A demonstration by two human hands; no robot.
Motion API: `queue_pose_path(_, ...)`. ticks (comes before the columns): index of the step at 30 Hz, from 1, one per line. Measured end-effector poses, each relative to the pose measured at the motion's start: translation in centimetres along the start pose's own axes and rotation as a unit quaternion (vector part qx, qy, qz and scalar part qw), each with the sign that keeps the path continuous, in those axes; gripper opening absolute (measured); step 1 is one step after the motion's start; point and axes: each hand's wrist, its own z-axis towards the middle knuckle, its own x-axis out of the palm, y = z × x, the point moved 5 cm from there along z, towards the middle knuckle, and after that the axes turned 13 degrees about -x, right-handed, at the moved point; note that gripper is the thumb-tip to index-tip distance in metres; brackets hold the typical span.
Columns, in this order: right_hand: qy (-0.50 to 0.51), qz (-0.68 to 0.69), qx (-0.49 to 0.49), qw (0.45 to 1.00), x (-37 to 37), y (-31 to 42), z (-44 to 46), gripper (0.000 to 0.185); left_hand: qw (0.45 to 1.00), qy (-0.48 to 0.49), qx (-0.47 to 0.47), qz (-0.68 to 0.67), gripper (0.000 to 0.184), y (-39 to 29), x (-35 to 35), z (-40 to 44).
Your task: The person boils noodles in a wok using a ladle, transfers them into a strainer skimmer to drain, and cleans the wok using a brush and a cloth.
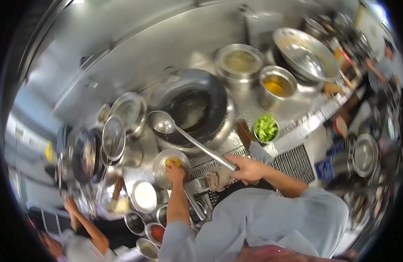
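My right hand [247, 169] is wrapped round the handle of a long steel ladle [162, 122]. The ladle's bowl hangs over the left edge of a large dark wok [190, 105], which has a little liquid in its bottom. Lower left, my left hand [176, 174] reaches into a round perforated strainer [160, 168], its fingers at some yellow food [174, 162]. The fingertips are partly hidden in that food. A bowl of chopped green vegetables [266, 128] stands right of the wok.
Behind the wok stand a steel pot [240, 64], a pot with orange-yellow liquid [278, 86] and a wide pan [306, 54]. Left are strainers [114, 137] and another wok [84, 155]. Sauce containers [155, 233] sit below. Co-workers [86, 238] [382, 72] are at both sides.
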Motion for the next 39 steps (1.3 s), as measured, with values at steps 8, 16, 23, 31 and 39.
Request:
queue_pose_path(8, -0.237, 0.011, 0.001, 0.971, -11.2, 1.1, -2.7, 0.068, 0.992, -0.026, 0.064, -0.103, 0.035, 4.7, -3.1, 4.6)
queue_pose_path(16, -0.347, -0.242, 0.058, 0.905, -32.8, -3.8, 4.5, 0.043, 0.975, -0.125, 0.057, -0.173, 0.029, 2.6, -14.1, -0.4)
queue_pose_path(23, -0.219, 0.353, -0.188, 0.890, -39.3, -9.7, 8.4, 0.013, 0.961, -0.136, 0.020, -0.239, 0.027, 4.5, -15.5, 1.6)
queue_pose_path(31, -0.254, 0.445, -0.115, 0.851, -29.0, -1.1, 8.7, 0.010, 0.994, 0.047, 0.102, -0.009, 0.070, 1.6, -5.9, 2.9)
queue_pose_path(39, -0.123, 0.575, -0.070, 0.806, -13.3, 3.1, 8.3, 0.016, 0.993, -0.005, 0.102, 0.051, 0.076, 2.2, 0.5, 2.9)
